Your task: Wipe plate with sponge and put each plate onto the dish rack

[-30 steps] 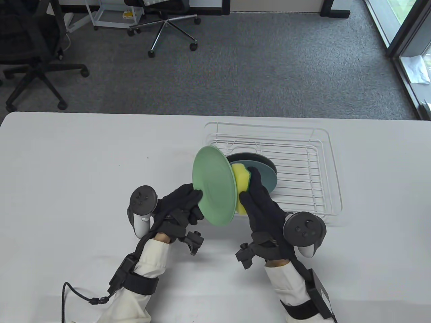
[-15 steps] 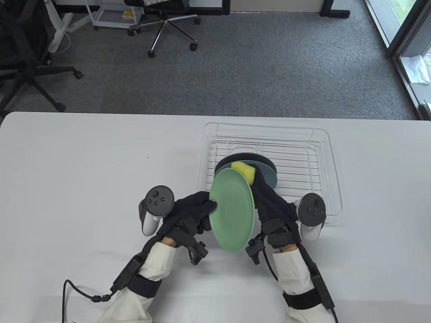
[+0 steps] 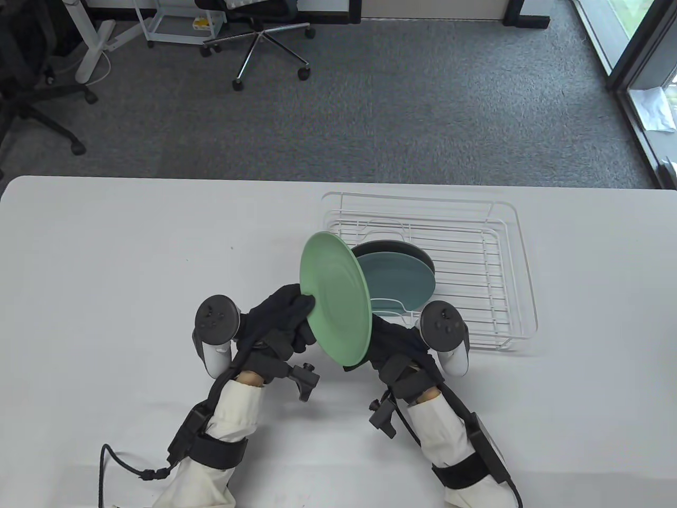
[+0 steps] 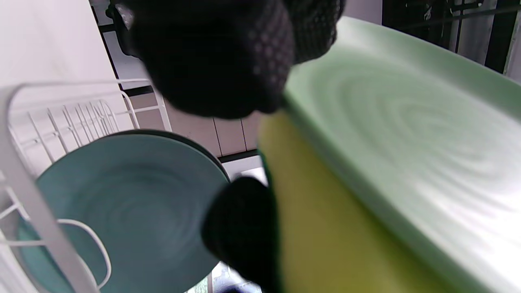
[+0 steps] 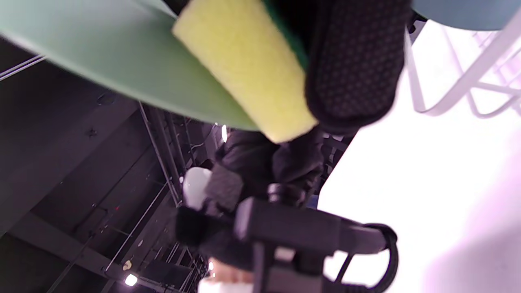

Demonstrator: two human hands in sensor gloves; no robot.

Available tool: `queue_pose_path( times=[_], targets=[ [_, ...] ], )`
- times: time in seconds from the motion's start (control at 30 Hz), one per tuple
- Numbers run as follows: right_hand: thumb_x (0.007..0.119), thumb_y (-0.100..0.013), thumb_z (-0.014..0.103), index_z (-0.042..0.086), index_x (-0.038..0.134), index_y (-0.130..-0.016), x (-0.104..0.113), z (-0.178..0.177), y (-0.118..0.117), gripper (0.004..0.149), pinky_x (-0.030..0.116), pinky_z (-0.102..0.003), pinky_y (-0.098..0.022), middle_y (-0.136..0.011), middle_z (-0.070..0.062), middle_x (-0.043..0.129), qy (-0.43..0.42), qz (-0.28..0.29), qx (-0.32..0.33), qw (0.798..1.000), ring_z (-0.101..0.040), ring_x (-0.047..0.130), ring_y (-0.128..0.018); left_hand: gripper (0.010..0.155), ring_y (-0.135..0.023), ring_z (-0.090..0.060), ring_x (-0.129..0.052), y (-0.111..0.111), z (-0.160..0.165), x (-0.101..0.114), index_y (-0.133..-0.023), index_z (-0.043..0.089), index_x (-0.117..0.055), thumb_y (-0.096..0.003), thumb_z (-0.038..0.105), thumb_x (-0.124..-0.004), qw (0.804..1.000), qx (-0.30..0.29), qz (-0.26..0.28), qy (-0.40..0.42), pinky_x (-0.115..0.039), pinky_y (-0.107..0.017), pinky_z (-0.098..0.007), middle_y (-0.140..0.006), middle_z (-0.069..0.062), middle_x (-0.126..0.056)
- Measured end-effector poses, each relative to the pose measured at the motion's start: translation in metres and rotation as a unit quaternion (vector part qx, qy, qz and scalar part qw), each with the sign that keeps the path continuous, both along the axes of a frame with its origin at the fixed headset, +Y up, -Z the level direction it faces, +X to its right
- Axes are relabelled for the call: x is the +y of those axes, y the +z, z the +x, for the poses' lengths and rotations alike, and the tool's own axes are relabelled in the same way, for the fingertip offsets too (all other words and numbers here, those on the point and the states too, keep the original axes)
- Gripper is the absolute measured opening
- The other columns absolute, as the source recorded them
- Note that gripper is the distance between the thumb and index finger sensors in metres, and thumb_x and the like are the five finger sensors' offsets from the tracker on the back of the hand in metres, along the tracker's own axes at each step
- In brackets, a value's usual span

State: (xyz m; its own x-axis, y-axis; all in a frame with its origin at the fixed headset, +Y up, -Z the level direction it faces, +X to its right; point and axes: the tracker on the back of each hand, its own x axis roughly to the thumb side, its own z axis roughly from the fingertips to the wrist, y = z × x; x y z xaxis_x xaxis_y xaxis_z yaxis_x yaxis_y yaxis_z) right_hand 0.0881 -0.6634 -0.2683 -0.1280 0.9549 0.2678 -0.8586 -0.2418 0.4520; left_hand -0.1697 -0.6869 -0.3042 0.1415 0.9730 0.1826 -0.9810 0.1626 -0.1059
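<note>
My left hand (image 3: 288,317) grips the rim of a light green plate (image 3: 336,297), held on edge above the table beside the rack. My right hand (image 3: 394,344) reaches behind the plate and presses a yellow sponge (image 5: 244,69) with a green back against its far face (image 4: 407,138). In the table view the plate hides the sponge and most of my right fingers. In the left wrist view the sponge (image 4: 325,219) lies flat on the plate with a gloved fingertip (image 4: 240,228) on it. Two plates, a teal plate (image 3: 399,278) and a darker plate (image 3: 394,246) behind it, lean in the white wire dish rack (image 3: 508,275).
The dish rack stands on the white table (image 3: 132,254) right of centre, its right half bare wire. Beyond the table's far edge are grey carpet and office chairs (image 3: 259,32). A black cable (image 3: 121,460) trails from my left sleeve.
The green plate swung back up and left from its lower, flatter pose. My right hand slid the sponge down the plate's far side, out of sight in the table view.
</note>
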Motion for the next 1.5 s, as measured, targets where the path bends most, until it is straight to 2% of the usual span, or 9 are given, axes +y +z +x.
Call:
queue_pose_path(
  times=[0.1,0.3,0.43,0.57,0.77,0.97,1.1,1.23,1.5],
  targets=[
    [0.056,-0.067,0.026,-0.017,0.038,-0.11,0.016,0.004,0.009,0.062,0.089,-0.037,-0.04,-0.085,-0.047,0.073,0.01,0.015,-0.001,1.0,-0.046,0.093,-0.056,0.043,-0.02,-0.014,-0.105,-0.002,-0.006,-0.003,-0.081,-0.004,-0.088,-0.0533,0.026,-0.075,1.0,0.015,-0.013,0.012,-0.09,-0.004,-0.006,-0.05,-0.015,-0.101],
    [0.056,-0.068,0.031,-0.01,0.038,-0.113,0.046,0.023,0.027,0.064,0.086,-0.04,-0.045,-0.09,-0.044,0.072,0.048,0.105,-0.083,0.99,-0.047,0.09,-0.062,0.043,-0.02,-0.014,-0.105,-0.005,-0.001,-0.012,-0.081,-0.004,-0.089,-0.0534,0.026,-0.075,1.0,-0.005,-0.029,-0.009,-0.09,-0.004,-0.007,-0.05,-0.015,-0.101],
    [0.055,-0.069,0.034,-0.002,0.032,-0.116,0.045,0.032,0.025,0.064,0.082,-0.045,-0.052,-0.098,-0.042,0.064,0.019,0.113,-0.11,0.987,-0.05,0.083,-0.072,0.043,-0.02,-0.015,-0.105,-0.005,0.009,-0.013,-0.081,-0.005,-0.089,-0.0533,0.026,-0.075,0.999,-0.03,-0.03,-0.029,-0.09,-0.004,-0.007,-0.05,-0.016,-0.101],
    [0.054,-0.07,0.034,0.007,0.028,-0.118,0.032,0.034,0.017,0.061,0.078,-0.047,-0.057,-0.105,-0.038,0.058,-0.038,0.131,-0.147,0.98,-0.049,0.077,-0.081,0.043,-0.021,-0.015,-0.105,-0.003,0.018,-0.011,-0.081,-0.004,-0.089,-0.0533,0.026,-0.075,0.997,-0.055,-0.025,-0.048,-0.09,-0.005,-0.008,-0.05,-0.016,-0.101],
    [0.052,-0.07,0.033,0.01,0.023,-0.118,0.01,0.032,0.0,0.06,0.074,-0.051,-0.06,-0.108,-0.037,0.052,-0.091,0.07,-0.112,0.987,-0.051,0.071,-0.086,0.043,-0.021,-0.016,-0.105,0.001,0.028,-0.007,-0.081,-0.004,-0.089,-0.0533,0.025,-0.075,0.994,-0.085,-0.016,-0.063,-0.09,-0.005,-0.008,-0.05,-0.016,-0.101],
    [0.048,-0.07,0.031,0.005,0.017,-0.116,-0.013,0.012,-0.006,0.062,0.075,-0.051,-0.059,-0.107,-0.04,0.05,-0.053,0.053,-0.098,0.992,-0.053,0.072,-0.084,0.043,-0.022,-0.017,-0.105,0.004,0.033,-0.005,-0.082,-0.004,-0.089,-0.0533,0.025,-0.075,0.993,-0.099,-0.01,-0.067,-0.091,-0.005,-0.009,-0.051,-0.017,-0.1],
    [0.047,-0.07,0.029,-0.005,0.02,-0.115,-0.018,0.008,-0.008,0.063,0.079,-0.048,-0.054,-0.101,-0.045,0.057,-0.044,0.022,-0.066,0.997,-0.052,0.079,-0.075,0.042,-0.022,-0.018,-0.105,0.002,0.025,-0.004,-0.081,-0.002,-0.089,-0.0533,0.026,-0.076,0.996,-0.076,-0.005,-0.056,-0.091,-0.005,-0.009,-0.052,-0.016,-0.1],
    [0.048,-0.07,0.029,-0.008,0.023,-0.115,-0.018,0.006,-0.008,0.063,0.083,-0.043,-0.047,-0.097,-0.046,0.06,-0.044,0.009,-0.048,0.998,-0.05,0.083,-0.067,0.042,-0.022,-0.018,-0.104,0.001,0.019,-0.005,-0.081,-0.001,-0.089,-0.0531,0.026,-0.076,0.998,-0.045,-0.001,-0.048,-0.09,-0.005,-0.009,-0.051,-0.016,-0.1],
    [0.049,-0.07,0.031,-0.006,0.022,-0.115,-0.01,0.011,-0.007,0.064,0.083,-0.04,-0.047,-0.097,-0.044,0.058,-0.093,-0.018,0.01,0.995,-0.047,0.082,-0.068,0.043,-0.019,-0.015,-0.102,-0.005,-0.002,-0.009,-0.08,-0.004,-0.09,-0.0534,0.027,-0.076,0.999,0.006,-0.018,-0.05,-0.087,-0.004,-0.007,-0.049,-0.015,-0.099]
  ],
)
